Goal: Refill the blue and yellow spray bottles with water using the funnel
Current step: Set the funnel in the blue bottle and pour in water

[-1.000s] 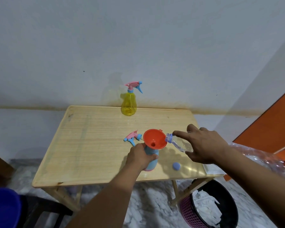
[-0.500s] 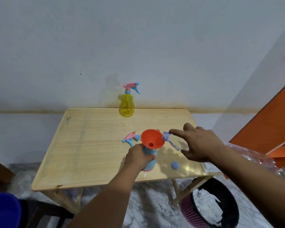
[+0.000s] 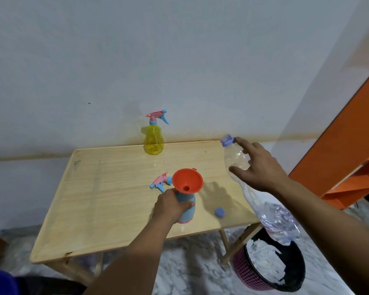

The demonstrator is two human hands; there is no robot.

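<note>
The blue spray bottle (image 3: 187, 209) stands near the table's front with an orange funnel (image 3: 187, 180) seated in its neck. My left hand (image 3: 171, 207) grips the bottle's body. Its pink and blue trigger head (image 3: 161, 182) lies on the table just behind. My right hand (image 3: 258, 167) holds a clear plastic water bottle (image 3: 237, 158) tilted neck-up, to the right of the funnel and apart from it. The water bottle's blue cap (image 3: 219, 212) lies on the table. A yellow spray bottle (image 3: 153, 141) with its trigger head on stands at the table's back edge.
The wooden table (image 3: 107, 201) stands against a white wall. A purple mesh bin (image 3: 271, 265) with a black liner sits on the floor under the right corner. Orange furniture (image 3: 345, 150) stands at the right.
My right hand has lifted the water bottle away from the funnel's rim, up and to the right, raising its neck. My left hand still holds the blue bottle.
</note>
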